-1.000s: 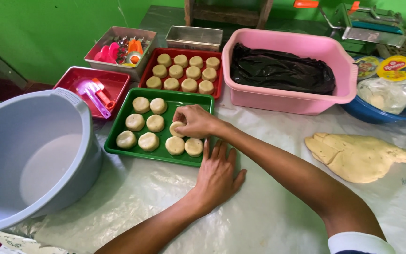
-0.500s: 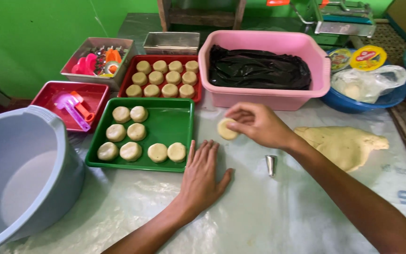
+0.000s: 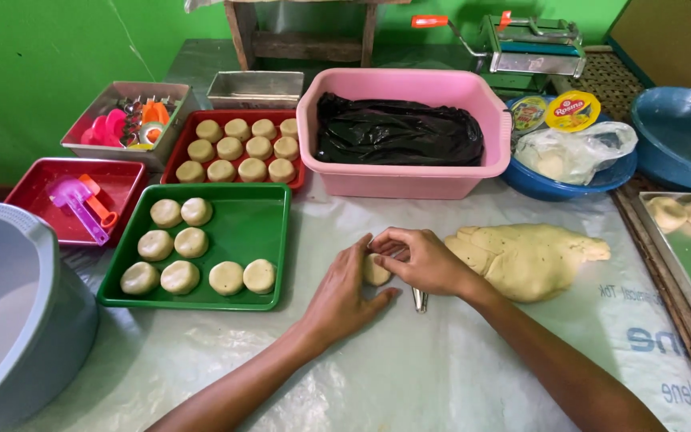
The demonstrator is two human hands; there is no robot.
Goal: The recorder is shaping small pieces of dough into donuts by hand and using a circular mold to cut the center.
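Plastic-covered table [image 3: 441,376], green wall [image 3: 33,64]; round dough disc [image 3: 375,270] flat, no long axis, pinched between left hand [image 3: 345,292] and right hand [image 3: 425,260]

Green wall [image 3: 33,64] from nine to one o'clock, wooden stand [image 3: 305,32] at twelve against it, table [image 3: 409,376] under clear plastic sheet filling the centre, woven mat [image 3: 601,76] at two, even soft light.
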